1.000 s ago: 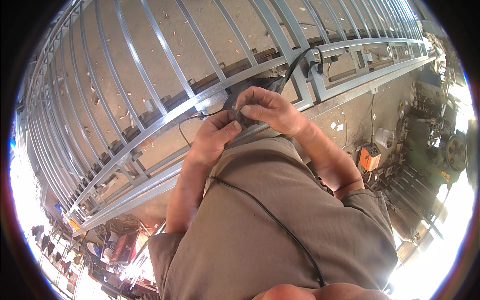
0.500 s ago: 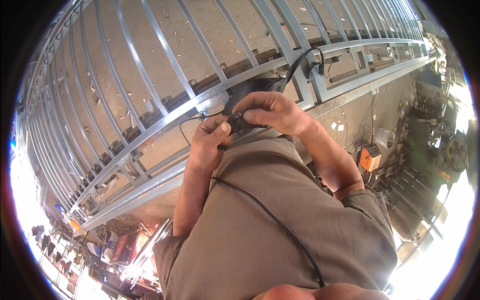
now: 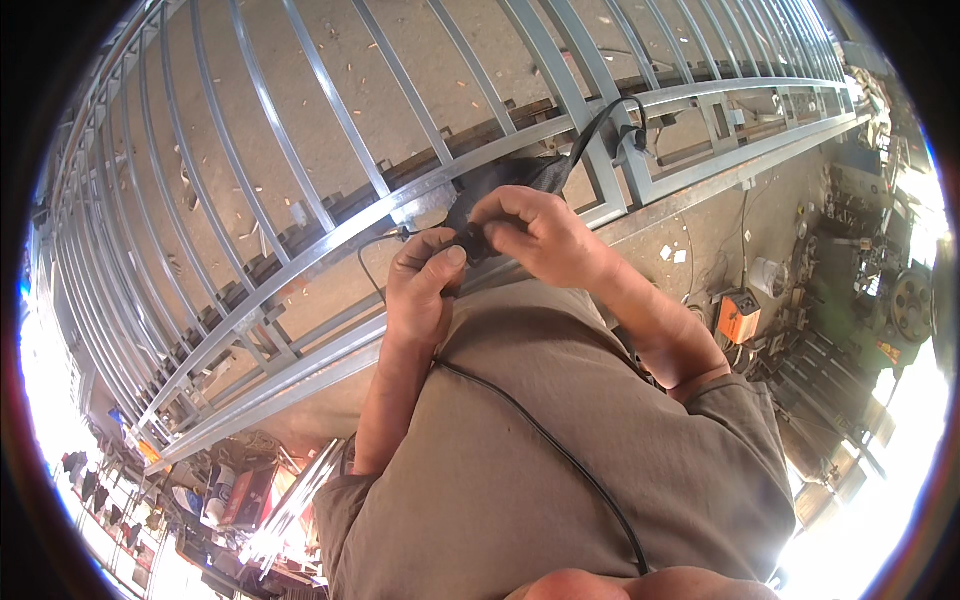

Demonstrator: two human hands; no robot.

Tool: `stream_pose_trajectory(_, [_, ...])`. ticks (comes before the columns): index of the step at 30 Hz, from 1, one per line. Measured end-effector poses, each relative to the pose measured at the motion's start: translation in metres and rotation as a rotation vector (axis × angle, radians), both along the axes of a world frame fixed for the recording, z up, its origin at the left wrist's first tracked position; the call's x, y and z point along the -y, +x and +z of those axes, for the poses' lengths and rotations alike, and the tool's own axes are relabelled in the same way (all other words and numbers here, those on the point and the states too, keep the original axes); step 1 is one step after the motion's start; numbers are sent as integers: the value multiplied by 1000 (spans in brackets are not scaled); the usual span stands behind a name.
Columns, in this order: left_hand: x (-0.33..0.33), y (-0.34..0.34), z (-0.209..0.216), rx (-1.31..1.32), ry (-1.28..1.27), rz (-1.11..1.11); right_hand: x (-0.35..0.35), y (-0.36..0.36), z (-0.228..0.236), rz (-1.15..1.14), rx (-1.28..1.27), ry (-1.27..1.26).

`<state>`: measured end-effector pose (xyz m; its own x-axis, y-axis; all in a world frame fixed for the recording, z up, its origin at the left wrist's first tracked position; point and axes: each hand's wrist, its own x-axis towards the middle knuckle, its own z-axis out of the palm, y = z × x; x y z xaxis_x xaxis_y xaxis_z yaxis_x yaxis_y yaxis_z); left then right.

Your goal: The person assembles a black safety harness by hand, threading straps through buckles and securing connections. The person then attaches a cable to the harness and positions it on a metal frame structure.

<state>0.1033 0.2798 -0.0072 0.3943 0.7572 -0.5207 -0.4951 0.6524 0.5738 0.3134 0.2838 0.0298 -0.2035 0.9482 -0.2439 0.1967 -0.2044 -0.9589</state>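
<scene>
Close in front of my body, both hands meet at a small dark object [image 3: 472, 240], too shadowed to name. My left hand [image 3: 422, 288] is closed on its left side, thumb up along it. From the other side my right hand [image 3: 545, 235] pinches at it with curled fingers, their tips partly hidden. Just beyond the hands lies a black fabric bag [image 3: 518, 178]. Its black strap [image 3: 592, 130] loops over an upright of the metal railing [image 3: 345, 225]. A thin dark cord [image 3: 365, 262] curves out left of my left hand.
A black cable [image 3: 545, 428] runs down over my brown shirt. The long railing with its many bars spans the far side. Right, an orange box-shaped machine [image 3: 739, 317] and a white bucket [image 3: 770, 276] stand on the floor. A red box [image 3: 250, 495] sits lower left.
The fingers of my right hand have curled further in, and its thumb has shifted on the dark object. My left hand and forearm have moved slightly right.
</scene>
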Motion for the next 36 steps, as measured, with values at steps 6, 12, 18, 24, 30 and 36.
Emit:
stream_pose_trajectory(6, [-2, 4, -2, -139, 30, -59, 4, -5, -4, -78, 126, 13])
stream_pose_trajectory(12, [-6, 9, 9, -310, 174, -141, 4, -6, -4, -73, 128, 170])
stream_pose_trajectory(18, [-9, 4, 11, -124, 35, -75, 1, -5, 1, 1, 131, 160])
stream_pose_trajectory(24, [-3, 7, 4, 149, -104, 52, 2, -3, 2, -11, 204, 320])
stream_pose_trajectory(30, [-5, 10, 0, 139, -108, 70, 6, -1, 6, -76, 279, 309])
stream_pose_trajectory(36, [-4, 13, 3, -48, -11, 47, 14, 2, 15, -33, 160, 107])
